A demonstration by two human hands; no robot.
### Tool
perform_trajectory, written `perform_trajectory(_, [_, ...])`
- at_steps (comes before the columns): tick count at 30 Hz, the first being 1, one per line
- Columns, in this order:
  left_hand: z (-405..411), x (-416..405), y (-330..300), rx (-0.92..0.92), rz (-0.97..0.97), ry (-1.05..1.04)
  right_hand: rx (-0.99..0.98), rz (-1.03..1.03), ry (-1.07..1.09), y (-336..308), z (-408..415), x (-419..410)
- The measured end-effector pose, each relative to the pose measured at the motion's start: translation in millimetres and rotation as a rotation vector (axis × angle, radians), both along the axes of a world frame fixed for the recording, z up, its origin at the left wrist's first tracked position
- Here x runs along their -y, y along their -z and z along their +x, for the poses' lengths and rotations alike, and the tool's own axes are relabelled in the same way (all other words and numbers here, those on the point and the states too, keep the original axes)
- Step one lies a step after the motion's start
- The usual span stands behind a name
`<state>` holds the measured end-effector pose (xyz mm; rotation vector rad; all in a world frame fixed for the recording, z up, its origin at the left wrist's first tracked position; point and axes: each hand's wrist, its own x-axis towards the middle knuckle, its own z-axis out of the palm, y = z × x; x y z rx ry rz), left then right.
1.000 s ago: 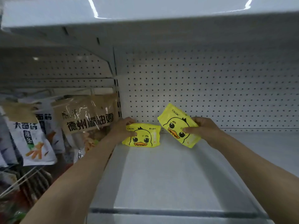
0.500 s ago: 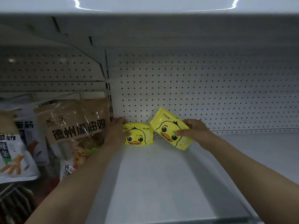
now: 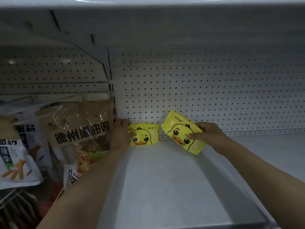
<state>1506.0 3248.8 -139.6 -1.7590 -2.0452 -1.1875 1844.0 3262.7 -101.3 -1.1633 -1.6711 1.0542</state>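
Two yellow packs printed with a cartoon duck are at the back of a white shelf (image 3: pixel 165 187). The left duck pack (image 3: pixel 146 134) stands upright against the pegboard wall, and my left hand (image 3: pixel 121 135) grips its left end, thumb across the front. The right duck pack (image 3: pixel 181 131) is tilted, its top leaning left, just above the shelf. My right hand (image 3: pixel 208 136) holds that pack by its right side, thumb on the front and fingers behind. A narrow gap separates the two packs.
The perforated back wall (image 3: pixel 214 96) closes the shelf behind the packs, and another shelf (image 3: pixel 165 22) hangs overhead. In the bay to the left hang snack bags, a brown and clear one (image 3: pixel 79 129) closest, a white one (image 3: pixel 16 162) further left.
The right pack has moved a little further from the left pack and sits slightly lower. My left hand keeps its hold on the left pack against the wall. The camera has shifted slightly.
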Motion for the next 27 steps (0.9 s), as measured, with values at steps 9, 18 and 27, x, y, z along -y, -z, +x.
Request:
perform_trajectory(9, [0.4,8.0,-3.2,0.035,0.062,0.076,0.042,-0.007,-0.037,3.4,-8.8,-3.6])
perform_trajectory(18, [1.3,46.1,3.7,0.239,0.158,0.343,0.367,0.087,-0.195,-1.0,-74.0,-13.7])
perform_trajectory(27, [-16.4,51.1,12.7,0.198,0.065,0.316,0.474,0.281,-0.224,13.1,-148.8,-26.5])
